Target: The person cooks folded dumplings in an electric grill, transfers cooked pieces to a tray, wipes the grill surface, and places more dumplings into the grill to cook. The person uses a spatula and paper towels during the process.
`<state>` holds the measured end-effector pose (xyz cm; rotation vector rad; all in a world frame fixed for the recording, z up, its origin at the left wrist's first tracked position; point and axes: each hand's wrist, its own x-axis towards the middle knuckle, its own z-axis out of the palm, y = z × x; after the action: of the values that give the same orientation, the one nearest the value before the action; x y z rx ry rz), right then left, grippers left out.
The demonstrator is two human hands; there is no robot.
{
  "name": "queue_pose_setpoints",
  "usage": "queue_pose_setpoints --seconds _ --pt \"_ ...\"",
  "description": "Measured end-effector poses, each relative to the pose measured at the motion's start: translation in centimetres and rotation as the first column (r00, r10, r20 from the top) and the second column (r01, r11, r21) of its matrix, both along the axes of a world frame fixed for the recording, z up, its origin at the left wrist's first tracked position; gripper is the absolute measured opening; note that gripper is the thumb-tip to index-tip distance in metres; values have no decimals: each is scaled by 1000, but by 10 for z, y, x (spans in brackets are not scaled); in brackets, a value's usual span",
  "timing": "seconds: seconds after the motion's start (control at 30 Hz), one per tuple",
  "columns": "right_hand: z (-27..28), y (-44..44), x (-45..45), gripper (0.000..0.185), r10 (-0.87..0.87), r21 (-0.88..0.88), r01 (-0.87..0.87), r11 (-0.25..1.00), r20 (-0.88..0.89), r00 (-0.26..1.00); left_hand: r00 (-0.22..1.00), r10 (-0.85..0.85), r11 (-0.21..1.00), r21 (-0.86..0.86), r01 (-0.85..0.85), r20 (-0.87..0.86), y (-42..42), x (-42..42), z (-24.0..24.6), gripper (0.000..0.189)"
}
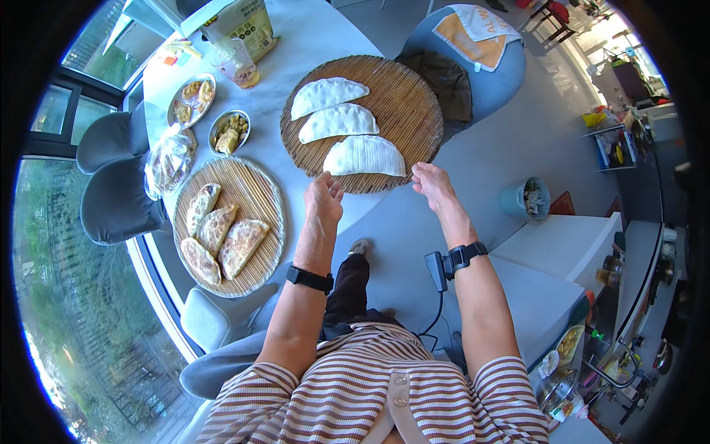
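Observation:
Three pale, half-moon filled dough pockets lie on a round reed tray (410, 111). The lowest dough pocket (364, 157) is nearest me, between my hands; above it are the middle one (339, 122) and the top one (328, 96). At the left end of the lowest pocket is my left hand (324, 197), its fingers curled. My right hand (431, 185) is by the right end, near the tray's edge, thumb and forefinger close together. Whether either hand touches the dough or pinches anything is too small to tell.
A second round reed tray (260, 194) at the left holds several browned half-moon breads. Behind it are a metal bowl (248, 136) of food, a plate (171, 114), a plastic bag (166, 164) and a plastic cup (236, 58). A chair (499, 83) stands beyond the table at right.

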<state>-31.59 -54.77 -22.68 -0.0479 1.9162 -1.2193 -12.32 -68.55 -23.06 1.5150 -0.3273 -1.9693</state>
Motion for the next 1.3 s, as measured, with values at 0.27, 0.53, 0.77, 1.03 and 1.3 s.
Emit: queue_pose_setpoints --seconds 0.27,0.53,0.77,1.03,1.3 --pt "-29 -52 -12 46 342 424 -252 870 -150 928 873 -283 928 -116 354 397 -32 -14 -29 37" --pt "-23 -68 1 33 387 392 -263 881 -283 877 222 -363 581 33 813 905 -32 -36 -19 35" --pt "-19 -80 16 27 9 -35 -5 999 99 995 530 -366 627 -218 748 765 -47 -42 -32 41" --pt "74 18 21 41 35 -428 82 900 260 965 708 -681 717 -369 592 -188 -2 -20 47 36" --pt "159 251 98 54 -291 -707 522 478 433 853 185 -736 400 -198 895 -651 168 -43 158 61"
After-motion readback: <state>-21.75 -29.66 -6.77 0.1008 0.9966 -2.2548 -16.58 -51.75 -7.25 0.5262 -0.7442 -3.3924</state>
